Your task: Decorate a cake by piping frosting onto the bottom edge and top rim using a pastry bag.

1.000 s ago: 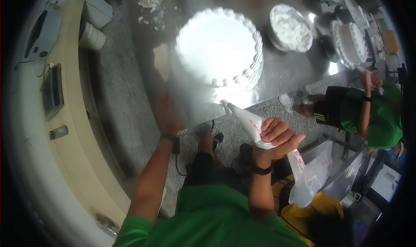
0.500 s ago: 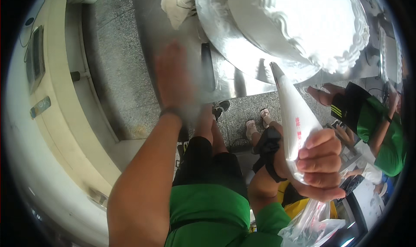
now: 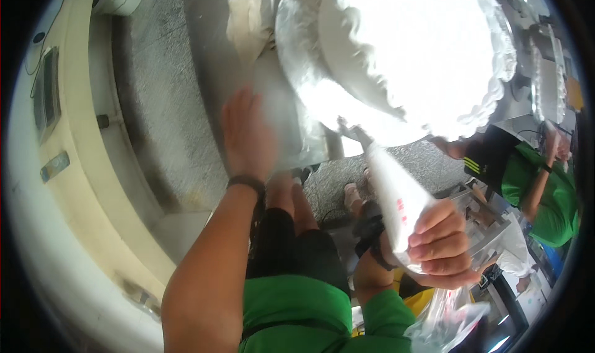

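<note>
Beside 1 round white-frosted cake [image 3: 424, 49]: right hand [image 3: 440, 244] gripped white conical piping bag [image 3: 396, 189]; left hand [image 3: 249, 136] hung unclenched; jolts risked smears.

Nozzle [image 3: 364, 138] farther from the cake [image 3: 421, 55] than just before

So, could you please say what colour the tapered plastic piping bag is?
The piping bag is white with red print, clearest in the head view.

Your white piping bag [image 3: 396, 189] extends forward from your curled right fingers [image 3: 441, 247], nozzle [image 3: 359, 136] foremost; the round white cake [image 3: 427, 49], its edge scalloped, sits beyond them.
</note>
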`<move>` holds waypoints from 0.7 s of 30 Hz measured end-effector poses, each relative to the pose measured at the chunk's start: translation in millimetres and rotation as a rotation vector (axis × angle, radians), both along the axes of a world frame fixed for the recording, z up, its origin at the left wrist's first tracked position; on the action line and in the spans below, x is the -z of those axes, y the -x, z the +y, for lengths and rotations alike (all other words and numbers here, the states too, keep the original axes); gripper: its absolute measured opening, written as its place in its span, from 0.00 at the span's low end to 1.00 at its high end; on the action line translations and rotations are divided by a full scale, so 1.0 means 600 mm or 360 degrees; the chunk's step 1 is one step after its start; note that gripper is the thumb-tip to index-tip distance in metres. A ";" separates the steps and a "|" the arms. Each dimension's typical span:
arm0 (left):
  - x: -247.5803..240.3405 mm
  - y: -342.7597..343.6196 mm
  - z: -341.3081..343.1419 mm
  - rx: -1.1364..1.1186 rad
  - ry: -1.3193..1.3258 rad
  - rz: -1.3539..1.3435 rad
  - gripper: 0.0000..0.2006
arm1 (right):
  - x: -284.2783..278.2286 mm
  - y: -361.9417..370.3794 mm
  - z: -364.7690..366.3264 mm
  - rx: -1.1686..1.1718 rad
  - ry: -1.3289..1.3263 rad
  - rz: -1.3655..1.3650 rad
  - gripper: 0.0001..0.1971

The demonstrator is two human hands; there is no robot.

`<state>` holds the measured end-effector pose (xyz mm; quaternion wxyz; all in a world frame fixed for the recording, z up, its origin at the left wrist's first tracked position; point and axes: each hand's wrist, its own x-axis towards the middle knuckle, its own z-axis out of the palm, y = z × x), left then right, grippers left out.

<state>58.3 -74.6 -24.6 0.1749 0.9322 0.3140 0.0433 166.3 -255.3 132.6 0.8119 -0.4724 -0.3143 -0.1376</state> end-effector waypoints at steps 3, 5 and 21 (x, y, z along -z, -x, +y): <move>-0.011 0.020 0.005 -0.0049 0.0016 0.0011 0.30 | 0.011 -0.009 0.001 -0.0224 -0.0375 0.0310 0.34; -0.009 0.023 0.000 -0.0013 0.0013 0.0023 0.30 | 0.022 -0.003 -0.012 -0.0341 -0.0562 0.0523 0.34; -0.024 0.030 -0.029 0.0085 -0.0418 0.0111 0.26 | 0.038 0.085 -0.200 0.0052 -0.0770 0.0950 0.31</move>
